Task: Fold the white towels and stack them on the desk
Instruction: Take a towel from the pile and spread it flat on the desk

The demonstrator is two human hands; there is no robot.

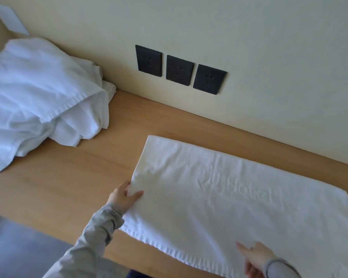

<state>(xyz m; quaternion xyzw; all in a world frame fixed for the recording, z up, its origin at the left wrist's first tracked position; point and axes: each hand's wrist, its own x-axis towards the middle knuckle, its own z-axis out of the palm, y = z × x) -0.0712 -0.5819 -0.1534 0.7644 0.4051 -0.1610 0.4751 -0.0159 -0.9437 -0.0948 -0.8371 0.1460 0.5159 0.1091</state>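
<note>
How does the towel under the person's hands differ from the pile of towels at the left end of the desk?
The spread towel lies flat and smooth in a rectangle; the towel pile is crumpled and heaped in loose folds. The spread towel shows embossed lettering; none is visible on the towel pile. The left hand pinches the spread towel's edge and the right hand rests on it, while the towel pile is untouched. Both are white and lie on the wooden desk.

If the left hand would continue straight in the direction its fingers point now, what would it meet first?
The left hand points up and to the right, its fingertips already at the edge of the flat towel. Going on, it would slide over or under that towel; the wall lies beyond, though depth is unclear.
</note>
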